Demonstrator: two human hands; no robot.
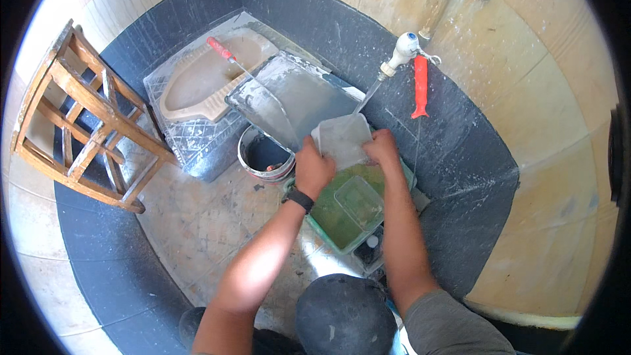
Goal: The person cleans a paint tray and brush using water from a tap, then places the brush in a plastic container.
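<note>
My left hand [314,169] and my right hand [383,148] grip opposite sides of a translucent plastic container [343,138]. I hold it tilted under the white tap [402,51], and a stream of water runs down to its far edge. Directly beneath is a green basin [338,246] of murky greenish water, with a second clear rectangular container or lid [360,202] in it. Beside my left hand stands a bucket [266,158] with dark contents. A dark band circles my left wrist.
Behind the bucket, a grey-smeared tray [289,95] leans near a squat toilet [217,79]; a red-handled wire tool [221,48] lies across it. Another red handle [420,89] hangs at the tap. A wooden stool [92,118] leans at the left. A dark rounded shape [345,319] fills the lower edge.
</note>
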